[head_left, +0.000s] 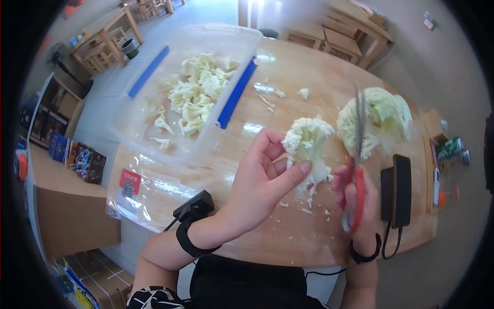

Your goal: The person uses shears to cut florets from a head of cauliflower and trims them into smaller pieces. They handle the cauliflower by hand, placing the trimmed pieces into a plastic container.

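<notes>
My left hand [260, 180] pinches a cauliflower floret [310, 136] between thumb and fingers, its pale stem turned toward my right hand. In my right hand [368, 206] are scissors [358, 188] with red handles, the blades pointing up and away and blurred. They are held to the right of the floret, apart from it. Behind the blades lies a larger cauliflower head [378, 116], partly cut, its stem side showing. A clear plastic tub [242, 38] with blue side clips, at the left, holds several cut florets [198, 95].
Small cauliflower crumbs dot the wooden table [257, 237]. A black device [396, 190] with a cable stands near the right edge, beside a wooden tray [429, 180]. A red QR-code card [128, 186] lies at the left corner. Stools and tables stand farther back.
</notes>
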Demonstrator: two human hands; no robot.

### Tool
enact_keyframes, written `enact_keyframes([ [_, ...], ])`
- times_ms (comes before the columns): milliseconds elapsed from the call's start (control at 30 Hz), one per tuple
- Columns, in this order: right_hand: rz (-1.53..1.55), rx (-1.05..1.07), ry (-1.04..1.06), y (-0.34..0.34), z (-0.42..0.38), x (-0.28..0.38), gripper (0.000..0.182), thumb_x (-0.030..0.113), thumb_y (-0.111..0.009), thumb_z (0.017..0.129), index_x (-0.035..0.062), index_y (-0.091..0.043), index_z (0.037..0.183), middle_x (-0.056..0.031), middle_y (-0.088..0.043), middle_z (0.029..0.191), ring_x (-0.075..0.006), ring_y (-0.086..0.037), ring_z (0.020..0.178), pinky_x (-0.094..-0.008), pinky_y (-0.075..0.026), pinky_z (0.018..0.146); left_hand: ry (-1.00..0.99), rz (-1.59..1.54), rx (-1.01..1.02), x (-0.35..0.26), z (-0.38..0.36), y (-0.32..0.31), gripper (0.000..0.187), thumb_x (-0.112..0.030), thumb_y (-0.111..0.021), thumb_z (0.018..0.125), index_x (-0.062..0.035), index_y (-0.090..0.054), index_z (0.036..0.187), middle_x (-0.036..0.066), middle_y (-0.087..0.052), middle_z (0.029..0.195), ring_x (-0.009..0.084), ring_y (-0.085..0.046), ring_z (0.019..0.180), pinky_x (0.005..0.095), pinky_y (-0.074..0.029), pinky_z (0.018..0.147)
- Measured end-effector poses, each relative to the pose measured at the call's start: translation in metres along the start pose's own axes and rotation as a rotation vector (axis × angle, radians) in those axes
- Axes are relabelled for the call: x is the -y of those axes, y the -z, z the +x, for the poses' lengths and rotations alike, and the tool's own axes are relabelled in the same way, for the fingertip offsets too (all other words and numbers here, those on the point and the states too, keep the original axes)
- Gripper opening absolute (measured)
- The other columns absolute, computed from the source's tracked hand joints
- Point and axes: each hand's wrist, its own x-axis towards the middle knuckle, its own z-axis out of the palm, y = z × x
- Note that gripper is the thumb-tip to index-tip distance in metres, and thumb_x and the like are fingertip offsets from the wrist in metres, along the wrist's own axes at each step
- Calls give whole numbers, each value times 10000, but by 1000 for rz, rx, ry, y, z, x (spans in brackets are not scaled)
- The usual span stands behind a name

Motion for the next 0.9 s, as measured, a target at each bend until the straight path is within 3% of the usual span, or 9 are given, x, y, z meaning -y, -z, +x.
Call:
enact_keyframes([
  [67,-137,-27,177,6,2,-4,363,110,-589,672,28,-466,1003,-11,-395,812,-104,-402,746,-232,-370,688,-58,8,-49,-13,3,4,319,12,-581,818,-17,-366,1052,81,-492,1060,136,-523,971,250,-451,818],
  [133,-240,110,183,12,2,3,397,106,-617,647,26,-462,1004,-28,-389,834,-117,-403,762,-241,-365,704,-117,17,-97,-23,5,9,344,31,-581,805,-19,-355,1060,82,-477,1080,137,-515,981,251,-448,819],
  [200,-455,223,197,13,3,1,485,95,-687,587,10,-451,1003,-66,-375,865,-145,-411,767,-252,-371,699,-307,78,-109,-23,8,16,355,44,-571,790,-30,-361,1066,73,-449,1107,124,-484,1008,241,-448,805],
  [333,-537,245,165,9,5,-1,499,104,-720,575,5,-458,988,-69,-389,849,-159,-415,748,-264,-388,684,-342,203,-129,-25,6,20,375,49,-570,774,-46,-366,1074,60,-436,1110,116,-451,1040,230,-437,814],
  [433,-548,246,205,6,5,-2,481,93,-734,583,5,-470,976,-66,-404,841,-151,-422,742,-266,-401,658,-362,366,-88,-31,1,11,500,69,-565,775,-33,-329,1204,91,-472,1118,145,-484,1030,247,-420,822],
  [500,-497,256,129,3,4,6,434,76,-728,604,5,-485,957,-58,-415,818,-134,-428,726,-249,-398,632,-325,332,5,-33,0,7,593,70,-560,778,-22,-283,1294,99,-449,1176,154,-455,1075,256,-392,879],
  [533,-497,255,126,2,3,8,434,76,-728,604,5,-485,957,-58,-415,818,-134,-428,726,-249,-398,632,-388,457,31,-30,2,11,649,59,-554,783,-22,-246,1348,107,-406,1264,163,-409,1147,284,-360,938],
  [733,-419,232,96,2,2,1,367,99,-729,650,-4,-508,923,-43,-439,760,-97,-420,666,-222,-370,576,-298,444,88,-31,4,12,608,35,-534,801,-19,-265,1344,98,-364,1329,177,-365,1218,311,-313,995],
  [900,-457,203,19,-1,-3,5,246,142,-718,698,13,-552,826,9,-425,576,-62,-356,521,-215,-307,480,-205,243,43,-27,5,13,556,8,-504,827,-53,-285,1334,91,-415,1276,182,-436,1153,313,-417,907],
])
